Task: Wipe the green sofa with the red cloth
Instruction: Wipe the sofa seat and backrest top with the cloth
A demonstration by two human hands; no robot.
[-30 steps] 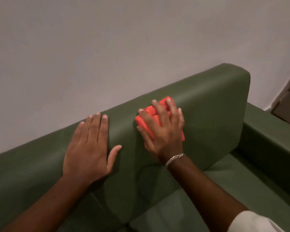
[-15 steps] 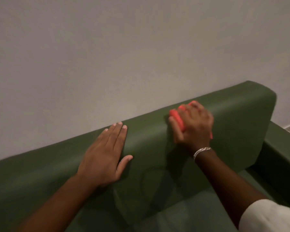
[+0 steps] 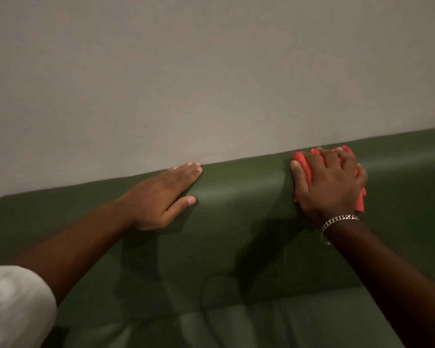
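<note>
A person's right hand (image 3: 329, 187) presses a bunched red cloth (image 3: 304, 167) against the rounded top of a green sofa (image 3: 236, 222) backrest, fingers curled over the fabric and clamped on it. Most of the cloth is hidden under the palm; only its left edge, a strip at the top and a fold at the lower right show. A silver chain bracelet (image 3: 337, 221) circles that wrist. The left hand (image 3: 163, 197) lies flat and spread on the same ridge, well apart from the cloth, holding nothing, its fingertips reaching the line where the backrest meets the plain grey wall (image 3: 211, 71). Bare green upholstery runs between the two hands and on to the frame's right edge, where the sofa is cut off. The seat cushions below are dim and hard to make out. A white sleeve (image 3: 13, 307), blurred, fills the lower left corner.
</note>
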